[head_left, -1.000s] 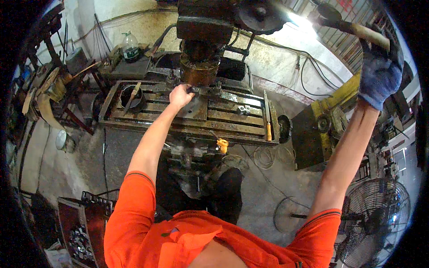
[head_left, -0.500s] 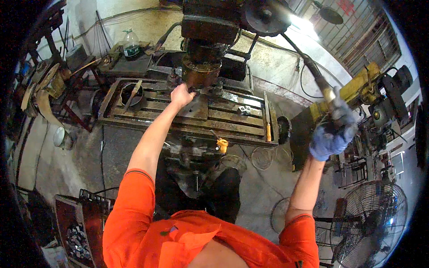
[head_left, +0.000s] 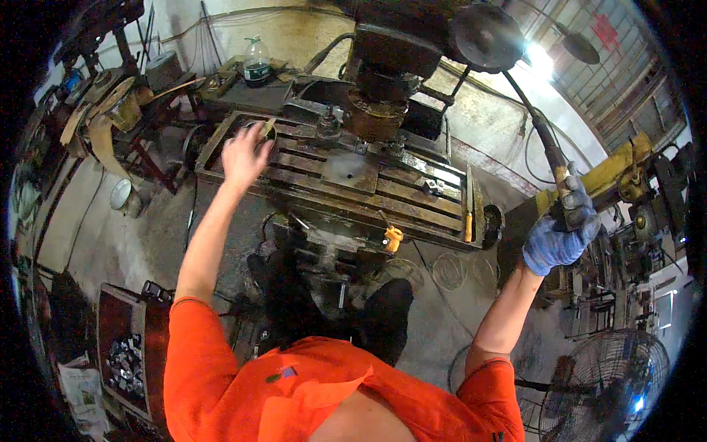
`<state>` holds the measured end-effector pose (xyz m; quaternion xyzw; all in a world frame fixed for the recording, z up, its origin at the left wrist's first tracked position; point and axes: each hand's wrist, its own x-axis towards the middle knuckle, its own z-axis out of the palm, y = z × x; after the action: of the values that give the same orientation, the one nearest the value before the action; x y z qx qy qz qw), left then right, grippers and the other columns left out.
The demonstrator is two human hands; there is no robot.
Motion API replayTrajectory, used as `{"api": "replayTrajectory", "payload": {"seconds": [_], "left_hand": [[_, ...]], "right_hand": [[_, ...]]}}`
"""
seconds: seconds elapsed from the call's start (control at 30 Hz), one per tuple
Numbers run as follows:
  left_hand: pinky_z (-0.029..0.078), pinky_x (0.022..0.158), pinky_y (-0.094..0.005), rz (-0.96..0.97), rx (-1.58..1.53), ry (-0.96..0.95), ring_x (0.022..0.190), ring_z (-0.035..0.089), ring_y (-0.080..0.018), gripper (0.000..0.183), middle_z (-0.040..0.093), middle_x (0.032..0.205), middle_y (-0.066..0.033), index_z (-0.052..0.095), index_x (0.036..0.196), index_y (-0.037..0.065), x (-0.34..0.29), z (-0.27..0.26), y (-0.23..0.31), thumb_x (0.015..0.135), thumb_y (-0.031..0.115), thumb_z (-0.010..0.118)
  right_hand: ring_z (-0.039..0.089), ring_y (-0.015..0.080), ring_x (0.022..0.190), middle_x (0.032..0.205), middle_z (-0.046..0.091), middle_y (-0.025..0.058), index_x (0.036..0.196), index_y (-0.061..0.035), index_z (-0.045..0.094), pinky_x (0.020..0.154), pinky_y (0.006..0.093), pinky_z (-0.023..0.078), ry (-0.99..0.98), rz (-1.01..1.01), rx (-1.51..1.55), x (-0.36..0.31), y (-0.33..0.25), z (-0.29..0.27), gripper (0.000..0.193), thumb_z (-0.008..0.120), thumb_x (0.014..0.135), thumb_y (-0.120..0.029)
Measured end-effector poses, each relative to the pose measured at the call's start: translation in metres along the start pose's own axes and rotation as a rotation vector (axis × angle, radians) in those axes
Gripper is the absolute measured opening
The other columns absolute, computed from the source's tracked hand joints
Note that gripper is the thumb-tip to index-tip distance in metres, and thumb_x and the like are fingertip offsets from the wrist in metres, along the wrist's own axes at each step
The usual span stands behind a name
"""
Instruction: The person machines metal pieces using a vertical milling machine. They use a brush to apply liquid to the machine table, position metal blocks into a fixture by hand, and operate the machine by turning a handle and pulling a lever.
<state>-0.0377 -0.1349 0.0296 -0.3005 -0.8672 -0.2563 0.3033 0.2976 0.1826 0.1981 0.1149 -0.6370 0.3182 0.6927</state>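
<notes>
My bare left hand (head_left: pixel 247 156) is over the left end of the slotted machine table (head_left: pixel 309 179), fingers spread and nothing seen in them. Just beyond its fingertips, a round pot (head_left: pixel 271 132) with a light-coloured stick handle (head_left: pixel 269 125) is partly covered by the hand. In a blue-grey glove, my right hand (head_left: pixel 561 236) is closed round the grip of a long lever (head_left: pixel 546 140) on the right of the machine. Mid-table, below the dark machine head (head_left: pixel 375 114), lies a flat plate (head_left: pixel 350 169).
A small metal block (head_left: pixel 431 186) and a yellow-handled file (head_left: pixel 469 221) lie on the table's right side. A yellow-handled tool (head_left: pixel 392 237) sits at its front edge. A fan (head_left: pixel 607 390) stands lower right; a box of metal pieces (head_left: pixel 127 361) is lower left. A bottle (head_left: pixel 256 62) stands behind.
My left hand has left the spot beneath the machine head, moved left to the pot and opened. My right hand stays on the lever. The view has shifted, too.
</notes>
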Motion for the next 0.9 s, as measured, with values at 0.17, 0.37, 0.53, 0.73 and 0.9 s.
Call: {"api": "replayTrajectory", "payload": {"seconds": [0.17, 0.37, 0.53, 0.73, 0.9], "left_hand": [[0.042, 0.072, -0.0434, 0.026, 0.264, -0.278, 0.077, 0.059, -0.0318, 0.053, 0.059, 0.089, -0.0174, 0.044, 0.122, 0.011, -0.025, -0.004, -0.046, 0.077, 0.034, 0.06], [0.046, 0.06, -0.0373, 0.056, 0.019, -0.009, 0.062, 0.06, -0.0274, 0.029, 0.062, 0.077, -0.0163, 0.056, 0.107, 0.002, -0.033, 0.018, -0.075, 0.085, 0.019, 0.049], [0.043, 0.046, -0.0284, -0.41, -0.77, -0.382, 0.047, 0.051, -0.0114, 0.031, 0.059, 0.068, -0.0083, 0.054, 0.109, -0.002, -0.037, 0.009, 0.03, 0.089, 0.021, 0.048], [0.047, 0.065, -0.0377, -0.249, -0.679, -0.109, 0.073, 0.062, -0.0321, 0.027, 0.062, 0.081, -0.0193, 0.058, 0.103, 0.0, -0.007, 0.079, 0.076, 0.086, 0.017, 0.047], [0.046, 0.074, -0.0397, -0.28, -0.66, -0.149, 0.088, 0.057, -0.0358, 0.027, 0.06, 0.091, -0.0206, 0.059, 0.102, 0.001, -0.007, 0.107, 0.101, 0.084, 0.018, 0.049]], "right_hand": [[0.055, 0.0248, 0.084, 0.082, 0.059, 0.0118, 0.066, -0.0033, 0.044, 0.083, 0.0392, 0.043, -0.018, -0.032, -0.362, 0.004, -0.009, 0.005, 0.021, 0.042, 0.086, -0.01], [0.055, 0.0246, 0.086, 0.082, 0.057, 0.0108, 0.069, -0.002, 0.047, 0.079, 0.0382, 0.043, -0.029, 0.001, -0.149, 0.014, -0.011, 0.006, 0.02, 0.042, 0.086, -0.011], [0.052, 0.0261, 0.089, 0.077, 0.051, 0.0087, 0.066, -0.0065, 0.042, 0.09, 0.0422, 0.034, 0.093, 0.087, 0.007, -0.001, -0.015, 0.015, 0.03, 0.037, 0.088, -0.026], [0.051, 0.0274, 0.09, 0.074, 0.05, 0.0084, 0.062, -0.0092, 0.038, 0.099, 0.0527, 0.026, 0.035, 0.136, 0.229, 0.002, -0.001, 0.001, 0.031, 0.037, 0.086, -0.029], [0.051, 0.0268, 0.091, 0.075, 0.052, 0.009, 0.063, -0.0082, 0.041, 0.098, 0.0483, 0.028, 0.059, 0.178, 0.248, -0.001, 0.0, -0.003, 0.031, 0.039, 0.085, -0.03]]}}
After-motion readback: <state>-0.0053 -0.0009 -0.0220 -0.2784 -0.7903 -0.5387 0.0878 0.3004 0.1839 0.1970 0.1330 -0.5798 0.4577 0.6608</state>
